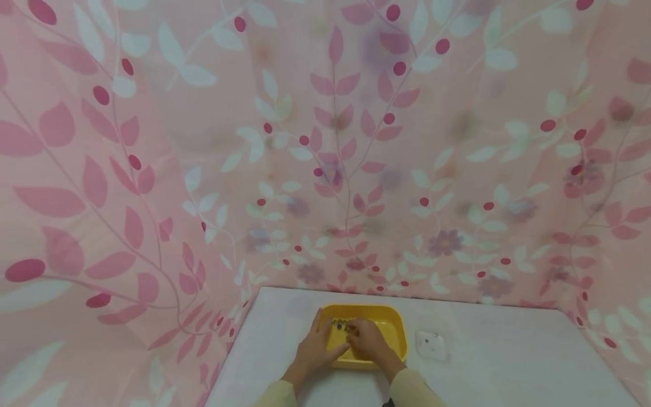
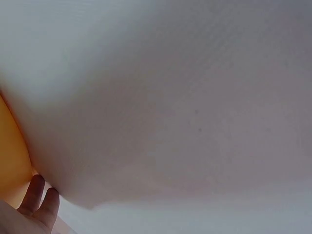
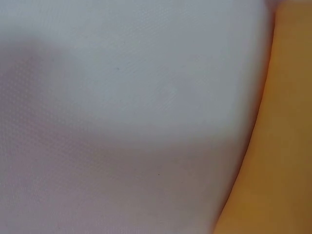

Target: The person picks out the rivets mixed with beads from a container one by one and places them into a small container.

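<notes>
A shallow yellow tray (image 1: 391,333) lies on the white table in the head view. Several small round greenish pieces, with a dark one beside them, sit in a short row (image 1: 339,323) in its left half. My left hand (image 1: 315,346) lies along the tray's left side with fingers stretched forward and the thumb reaching over the inside. In the left wrist view, fingertips (image 2: 35,187) of that hand are at the tray's outer wall (image 2: 10,151). My right hand (image 1: 367,339) is over the tray, its fingers bent beside the row's right end. Whether they pinch a piece is too small to tell.
Right of the tray, a small clear square dish (image 1: 431,346) stands on the white table (image 1: 498,356), with tiny dark specks in it. Pink leaf-patterned curtains (image 1: 346,141) hang behind the table and along its left and right sides.
</notes>
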